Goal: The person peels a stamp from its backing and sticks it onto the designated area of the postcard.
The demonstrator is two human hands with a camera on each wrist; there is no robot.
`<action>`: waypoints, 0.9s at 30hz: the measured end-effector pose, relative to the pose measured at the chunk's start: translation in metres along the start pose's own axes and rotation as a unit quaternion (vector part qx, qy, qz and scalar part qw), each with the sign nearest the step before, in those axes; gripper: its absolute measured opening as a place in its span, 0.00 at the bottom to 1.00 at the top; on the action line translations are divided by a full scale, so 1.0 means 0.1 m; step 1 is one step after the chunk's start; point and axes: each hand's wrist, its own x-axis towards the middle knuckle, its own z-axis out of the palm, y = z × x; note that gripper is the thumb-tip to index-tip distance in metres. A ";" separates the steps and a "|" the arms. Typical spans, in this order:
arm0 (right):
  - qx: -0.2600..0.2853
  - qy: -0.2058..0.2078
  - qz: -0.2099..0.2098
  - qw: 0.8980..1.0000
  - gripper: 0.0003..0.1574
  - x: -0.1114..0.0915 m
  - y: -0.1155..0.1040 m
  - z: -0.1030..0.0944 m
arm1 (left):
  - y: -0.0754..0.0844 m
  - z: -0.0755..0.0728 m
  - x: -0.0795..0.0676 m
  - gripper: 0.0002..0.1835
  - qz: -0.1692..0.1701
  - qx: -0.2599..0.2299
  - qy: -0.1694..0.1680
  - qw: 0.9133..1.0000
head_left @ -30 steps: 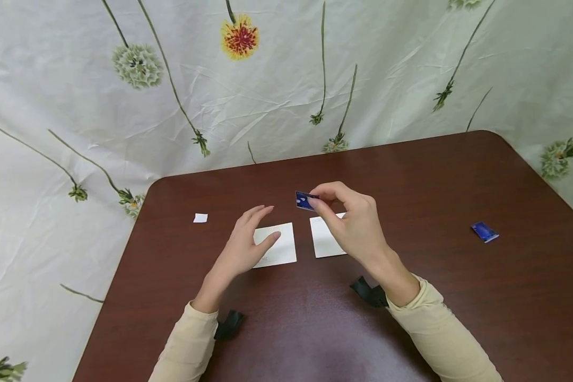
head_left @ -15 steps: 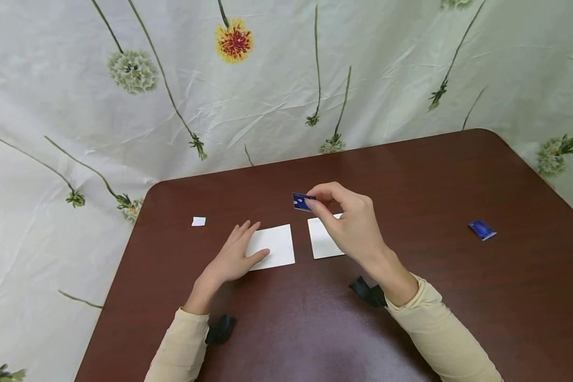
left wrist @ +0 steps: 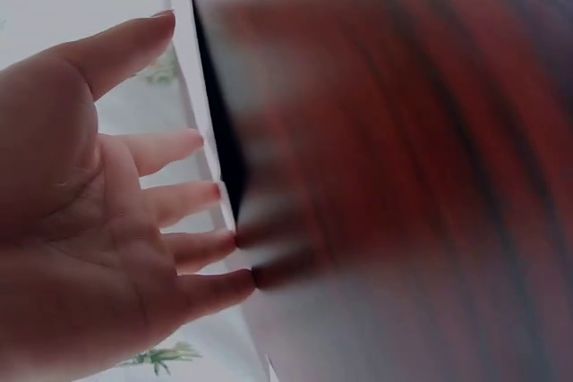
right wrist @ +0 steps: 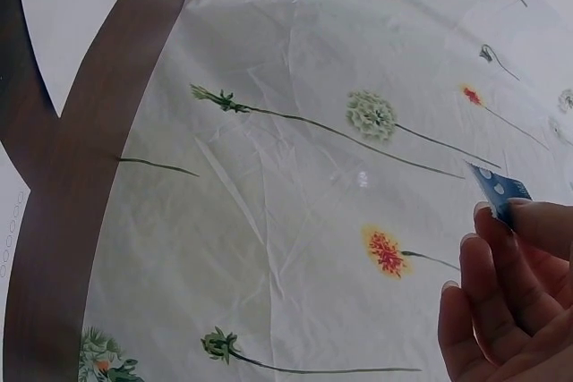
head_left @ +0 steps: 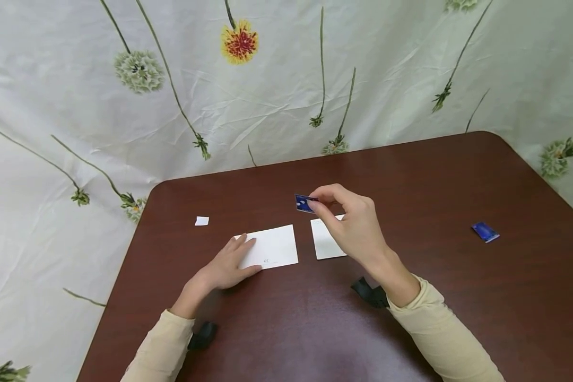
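In the head view my left hand lies over the left end of a white envelope-like sheet, fingers spread, thumb near its lower edge. The left wrist view shows those fingers fairly straight, their tips at a pale edge; whether they press it I cannot tell. My right hand pinches a small blue stamp-like piece with pale spots between thumb and index finger, held above the table. Beneath that hand lies a second white sheet, partly covered; a row of printed boxes shows on it in the right wrist view.
Far left on the brown table is a tiny white paper square. A small blue packet-like piece lies at the right. A flowered white cloth hangs behind the table's back edge. Black straps hang below both wrists.
My left hand has come down and moved left and nearer, baring more of the left white sheet. My right hand stays almost where it was, still pinching the blue piece.
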 end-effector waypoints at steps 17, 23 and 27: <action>0.016 -0.006 -0.002 1.000 0.06 0.00 0.00 0.01 | -0.03 0.08 0.00 0.39 0.001 0.042 -0.009 0.999; 0.013 -0.007 -0.003 1.000 0.05 0.00 0.01 0.03 | -0.01 0.10 -0.02 0.39 0.007 0.046 -0.002 0.999; 0.009 -0.006 -0.003 1.000 0.05 0.00 0.02 0.03 | -0.01 0.13 -0.02 0.40 -0.003 0.049 -0.007 0.999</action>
